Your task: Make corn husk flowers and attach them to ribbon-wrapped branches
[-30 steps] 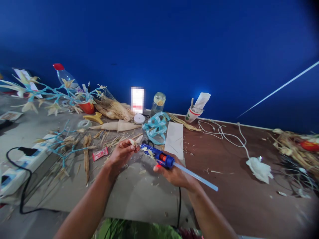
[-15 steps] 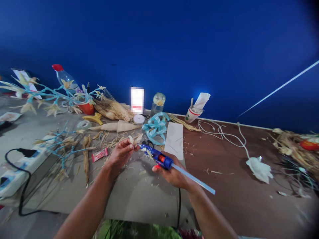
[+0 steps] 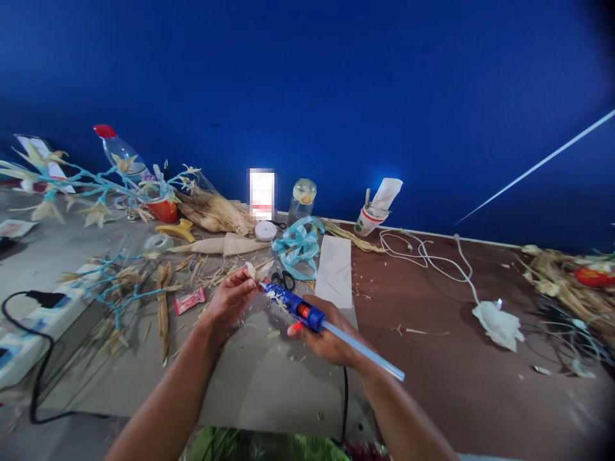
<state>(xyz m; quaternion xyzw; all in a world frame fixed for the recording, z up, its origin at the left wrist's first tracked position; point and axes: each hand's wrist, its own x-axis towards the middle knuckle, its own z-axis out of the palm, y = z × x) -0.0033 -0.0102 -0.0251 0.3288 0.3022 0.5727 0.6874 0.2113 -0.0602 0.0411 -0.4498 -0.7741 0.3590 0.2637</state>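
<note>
My right hand (image 3: 329,333) is wrapped round a blue glue gun (image 3: 293,304), with a long clear glue stick (image 3: 365,351) jutting from its back end. The gun's nozzle points left at my left hand (image 3: 233,296). Between the left thumb and fingers is pinched a small pale piece of dried husk (image 3: 251,270), and the nozzle tip is at or very near it; contact cannot be made out. Just behind the gun lie black-handled scissors (image 3: 287,280). A heap of light blue ribbon (image 3: 298,246) and a white card (image 3: 335,269) lie beyond.
At left stand blue-stemmed husk flowers (image 3: 96,182) in a red cup (image 3: 163,209), before a power strip (image 3: 48,326). A jar (image 3: 302,200), a paper cup (image 3: 369,219) and white cables (image 3: 427,253) line the wall. Husk scraps litter the table, near a candy wrapper (image 3: 190,300).
The glue gun and my right hand have shifted slightly left and down, the nozzle staying by the husk piece. The whole view has also drifted a little. Both hands keep their grip.
</note>
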